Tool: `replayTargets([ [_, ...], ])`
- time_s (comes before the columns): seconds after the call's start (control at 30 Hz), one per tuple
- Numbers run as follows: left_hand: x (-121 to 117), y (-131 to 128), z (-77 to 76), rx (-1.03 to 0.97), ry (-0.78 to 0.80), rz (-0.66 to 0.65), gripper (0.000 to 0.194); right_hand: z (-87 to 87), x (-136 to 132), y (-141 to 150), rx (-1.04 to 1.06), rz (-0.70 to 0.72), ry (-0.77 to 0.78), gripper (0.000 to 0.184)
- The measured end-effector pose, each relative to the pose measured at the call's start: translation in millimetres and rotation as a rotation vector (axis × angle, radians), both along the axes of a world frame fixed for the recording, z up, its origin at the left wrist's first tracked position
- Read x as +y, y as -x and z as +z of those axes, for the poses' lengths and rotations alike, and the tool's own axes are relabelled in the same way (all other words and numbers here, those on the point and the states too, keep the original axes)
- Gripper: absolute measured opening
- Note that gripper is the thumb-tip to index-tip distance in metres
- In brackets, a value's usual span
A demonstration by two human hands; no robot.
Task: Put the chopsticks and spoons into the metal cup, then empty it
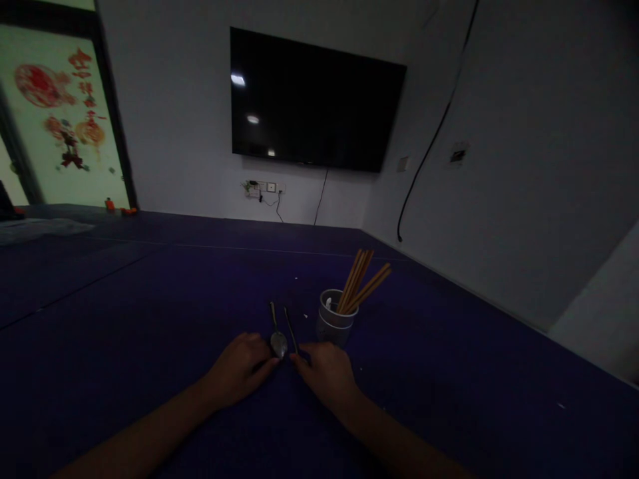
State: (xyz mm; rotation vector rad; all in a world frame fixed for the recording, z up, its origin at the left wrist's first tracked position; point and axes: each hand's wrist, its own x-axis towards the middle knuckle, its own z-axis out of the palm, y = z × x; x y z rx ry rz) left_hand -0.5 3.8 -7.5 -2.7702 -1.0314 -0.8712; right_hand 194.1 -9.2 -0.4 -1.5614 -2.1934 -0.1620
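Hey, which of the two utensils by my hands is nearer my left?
The spoon with its rounded bowl showing; the thin-looking utensil is by your right hand.

Cup [335, 327] (sticks [356, 274] jutting) blocks right; left open.

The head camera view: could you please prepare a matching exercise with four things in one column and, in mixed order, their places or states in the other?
Things:
1. Spoon
2. Wooden sticks
3. Television
4. Cup

Places or states:
A. Grey, standing just beyond the right hand
B. High on the wall, with a dark screen
C. At the fingertips of the left hand
D. Leaning in a container, tops sticking out

Right pairs: 1-C, 2-D, 3-B, 4-A
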Motion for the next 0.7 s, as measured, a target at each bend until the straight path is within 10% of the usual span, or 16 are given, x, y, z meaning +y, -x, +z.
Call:
replayTargets([
  [0.7,-1,-1,2.6,0.043,0.041,0.026,0.027,9.0,-4,5,0.018,-0.06,0.273,0.027],
])
